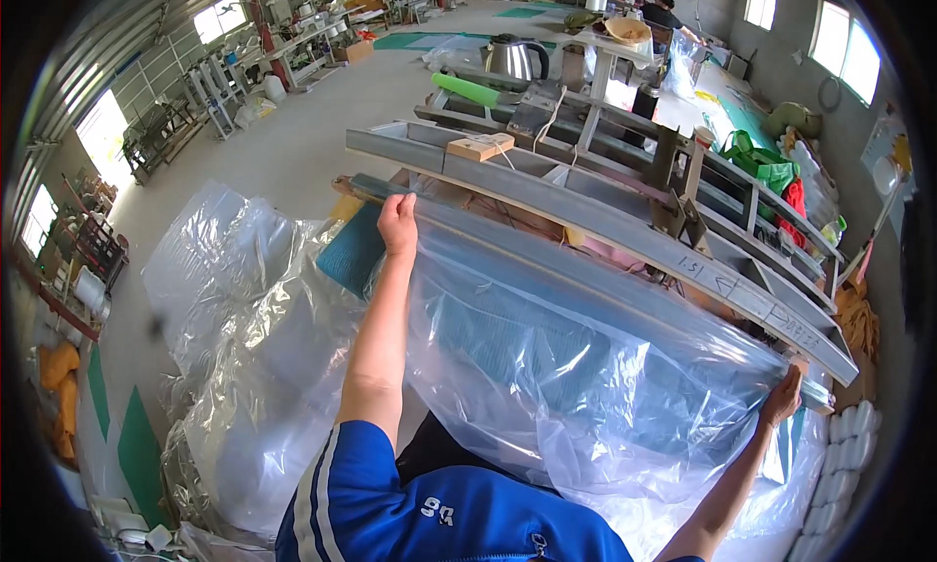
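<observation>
Left hand (397,224) and right hand (782,398) far apart, each gripping clear plastic bag (547,367) top edge along metal frame (625,230); bare floor (283,152) left.

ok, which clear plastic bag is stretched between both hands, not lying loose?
The clear bag over the teal sheet, gripped by left hand and right hand. The crumpled bag at left lies untouched.

Your sleeve (342,484) is bright blue with white stripes. The bag (547,367) you're stretching is clear, teal sheet (353,250) showing through. Grey metal frame (605,216) ahead, tan wooden block (479,146) on it, green roll (466,89) and silver kettle (514,58) beyond.
</observation>
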The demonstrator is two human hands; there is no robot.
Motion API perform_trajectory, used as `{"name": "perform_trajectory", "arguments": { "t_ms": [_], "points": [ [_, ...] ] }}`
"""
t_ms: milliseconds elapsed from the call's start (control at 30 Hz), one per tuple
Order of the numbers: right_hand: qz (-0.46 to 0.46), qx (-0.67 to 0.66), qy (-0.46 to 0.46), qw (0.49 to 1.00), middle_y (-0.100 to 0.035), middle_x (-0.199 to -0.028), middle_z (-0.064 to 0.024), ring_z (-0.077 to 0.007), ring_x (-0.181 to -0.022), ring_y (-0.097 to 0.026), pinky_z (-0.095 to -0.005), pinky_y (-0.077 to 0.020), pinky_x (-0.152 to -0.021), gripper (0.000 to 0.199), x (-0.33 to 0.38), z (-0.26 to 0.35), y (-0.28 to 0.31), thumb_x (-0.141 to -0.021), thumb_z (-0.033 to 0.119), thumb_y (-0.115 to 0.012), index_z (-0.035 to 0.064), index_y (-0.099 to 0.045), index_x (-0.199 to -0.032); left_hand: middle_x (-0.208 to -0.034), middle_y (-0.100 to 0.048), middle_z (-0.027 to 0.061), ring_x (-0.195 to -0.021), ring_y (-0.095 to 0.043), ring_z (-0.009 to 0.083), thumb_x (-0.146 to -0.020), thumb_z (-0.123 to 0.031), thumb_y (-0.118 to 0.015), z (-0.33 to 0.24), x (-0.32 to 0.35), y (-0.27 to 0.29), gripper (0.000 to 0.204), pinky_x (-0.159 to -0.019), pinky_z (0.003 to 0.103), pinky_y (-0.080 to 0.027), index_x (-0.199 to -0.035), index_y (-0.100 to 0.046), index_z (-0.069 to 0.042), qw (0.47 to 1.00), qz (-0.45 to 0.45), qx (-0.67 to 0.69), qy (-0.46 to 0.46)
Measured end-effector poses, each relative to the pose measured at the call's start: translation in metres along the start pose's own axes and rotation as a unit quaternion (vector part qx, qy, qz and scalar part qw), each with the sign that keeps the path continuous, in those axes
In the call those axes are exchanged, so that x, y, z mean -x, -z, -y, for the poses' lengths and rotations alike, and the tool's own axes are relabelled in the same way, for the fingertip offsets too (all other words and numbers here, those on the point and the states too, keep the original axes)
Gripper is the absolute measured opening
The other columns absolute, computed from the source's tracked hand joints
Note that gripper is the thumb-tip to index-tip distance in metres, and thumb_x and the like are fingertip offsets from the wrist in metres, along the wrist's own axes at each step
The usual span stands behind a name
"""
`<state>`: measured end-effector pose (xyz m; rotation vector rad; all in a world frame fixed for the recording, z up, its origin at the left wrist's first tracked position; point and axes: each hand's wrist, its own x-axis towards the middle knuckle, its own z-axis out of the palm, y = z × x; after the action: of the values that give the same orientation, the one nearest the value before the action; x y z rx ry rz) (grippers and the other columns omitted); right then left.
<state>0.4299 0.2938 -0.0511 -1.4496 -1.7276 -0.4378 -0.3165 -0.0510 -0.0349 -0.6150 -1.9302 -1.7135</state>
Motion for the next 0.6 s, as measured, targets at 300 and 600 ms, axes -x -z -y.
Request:
{"name": "perform_trajectory", "arguments": {
  "t_ms": [300, 600],
  "points": [
    [0.003, -0.055, -0.249, 0.967, -0.055, -0.107, -0.0237, -0.0381, -0.095, -0.055, -0.0434, -0.0409, -0.080, 0.054, -0.001, 0.028, 0.012, -0.094, 0.044, -0.040, -0.0061, -0.046, -0.113, -0.077, -0.047, 0.0035, -0.067, -0.046, 0.0135, -0.075, -0.021, -0.072, -0.005, -0.010, -0.001, 0.034, -0.062, 0.027, -0.043, -0.083, -0.044, -0.004, 0.992, -0.002, -0.006, 0.128],
    [-0.010, -0.064, -0.251, 0.966, -0.059, -0.101, -0.0246, -0.0396, -0.089, -0.058, -0.0457, -0.0427, -0.077, 0.050, -0.005, 0.018, 0.000, -0.094, 0.043, -0.036, -0.0028, -0.044, -0.113, -0.080, -0.048, 0.0063, -0.070, -0.049, 0.0165, -0.077, -0.027, -0.062, -0.001, -0.010, 0.016, 0.031, -0.064, 0.032, -0.046, -0.088, -0.045, -0.003, 0.986, 0.039, 0.051, 0.153]
  ]
}}
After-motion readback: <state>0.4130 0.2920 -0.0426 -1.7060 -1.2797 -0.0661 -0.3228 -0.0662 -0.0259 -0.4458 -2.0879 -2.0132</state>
